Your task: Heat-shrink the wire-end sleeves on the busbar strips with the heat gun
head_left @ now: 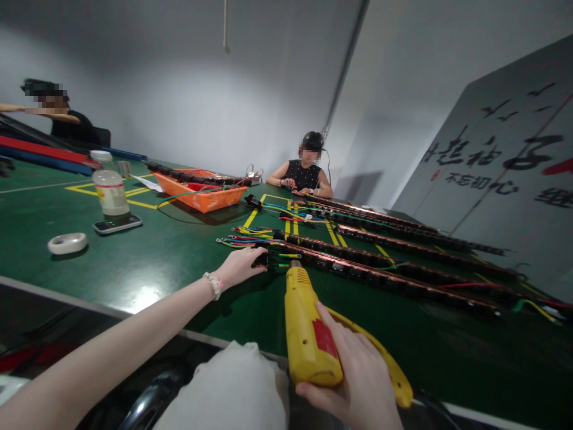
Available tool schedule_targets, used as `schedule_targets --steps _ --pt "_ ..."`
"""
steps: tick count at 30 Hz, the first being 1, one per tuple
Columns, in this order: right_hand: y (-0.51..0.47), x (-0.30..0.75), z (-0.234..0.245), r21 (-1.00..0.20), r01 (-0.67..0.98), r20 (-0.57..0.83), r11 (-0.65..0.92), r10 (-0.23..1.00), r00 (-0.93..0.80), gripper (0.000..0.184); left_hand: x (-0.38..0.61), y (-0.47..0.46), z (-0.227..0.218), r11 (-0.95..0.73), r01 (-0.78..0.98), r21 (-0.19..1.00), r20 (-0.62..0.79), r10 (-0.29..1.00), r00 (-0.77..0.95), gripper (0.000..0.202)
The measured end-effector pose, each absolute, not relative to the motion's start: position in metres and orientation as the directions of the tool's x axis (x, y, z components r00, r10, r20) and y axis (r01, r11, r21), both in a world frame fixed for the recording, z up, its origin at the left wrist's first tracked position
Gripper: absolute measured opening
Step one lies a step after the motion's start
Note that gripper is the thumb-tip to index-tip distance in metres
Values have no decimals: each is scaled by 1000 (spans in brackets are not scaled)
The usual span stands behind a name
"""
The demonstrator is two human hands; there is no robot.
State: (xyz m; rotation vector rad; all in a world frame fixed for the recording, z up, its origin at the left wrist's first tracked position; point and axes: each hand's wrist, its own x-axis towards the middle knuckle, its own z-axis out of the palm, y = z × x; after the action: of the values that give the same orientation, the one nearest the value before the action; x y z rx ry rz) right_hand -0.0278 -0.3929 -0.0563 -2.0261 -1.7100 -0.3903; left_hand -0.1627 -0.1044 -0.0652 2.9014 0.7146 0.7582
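Note:
My right hand is wrapped round a yellow heat gun with a red patch on its side. The gun's metal nozzle points away from me, beside the tips of short green-yellow wires. A ring terminal shows on the upper wire. Those wires come out of a black part, which my left hand pinches just above the table; its exact kind is partly hidden by my fingers. Close behind lie long copper-and-black strips with a bundle of coloured wires at their left ends.
An orange basket with black strips across it stands on the green table. To the left are a bottle, a phone and a white oval object. One person sits opposite, another far left.

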Motion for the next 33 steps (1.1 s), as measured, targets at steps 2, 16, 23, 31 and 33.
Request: schedule_targets --steps 2,16,23,31,33 --pt "-388 -36 -58 -176 979 468 -103 866 176 117 -162 -103 -67 -889 426 167 454 453 767 43" --pt "-386 -43 -51 -215 974 422 -74 892 161 120 -164 -93 -72 -917 321 238 473 398 786 44" --pt "-395 -19 -46 -189 975 432 -119 881 192 117 -165 -92 -72 -922 302 244 465 384 798 45" --pt "-397 3 -47 -117 979 484 -168 851 204 100 -164 -99 -71 -933 307 189 475 360 803 44" --pt "-397 0 -49 -107 978 516 -178 831 208 99 -164 -101 -71 -936 308 173 470 353 809 45"
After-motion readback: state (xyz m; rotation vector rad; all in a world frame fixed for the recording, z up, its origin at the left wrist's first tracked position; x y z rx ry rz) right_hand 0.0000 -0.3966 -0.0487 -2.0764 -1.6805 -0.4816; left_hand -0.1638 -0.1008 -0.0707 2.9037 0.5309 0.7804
